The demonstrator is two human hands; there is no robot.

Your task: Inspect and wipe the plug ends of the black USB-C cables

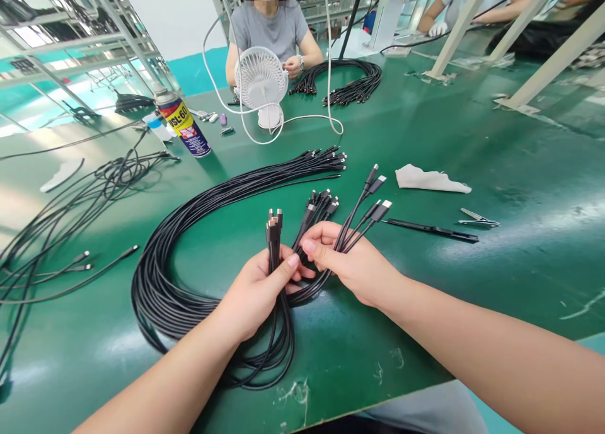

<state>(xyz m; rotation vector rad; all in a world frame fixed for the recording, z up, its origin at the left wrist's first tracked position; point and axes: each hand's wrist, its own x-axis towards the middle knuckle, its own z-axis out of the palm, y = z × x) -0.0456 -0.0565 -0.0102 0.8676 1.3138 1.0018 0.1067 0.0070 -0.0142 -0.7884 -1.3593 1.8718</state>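
Observation:
My left hand is closed round a bunch of black USB cables, their plugs pointing up above the thumb. Several other black cables pass through my right hand, pinched between thumb and fingers, with their plugs fanned out to the upper right. Between and behind the hands lies another cluster of plugs. The large coil of black cables curves round to the left on the green table, its far plug ends beyond my hands. Looped cable hangs below my left hand.
A spray can and a white fan stand farther back. Tweezers, a metal clipper and a white scrap lie right. Loose cables spread left. A person sits opposite, beside another cable coil.

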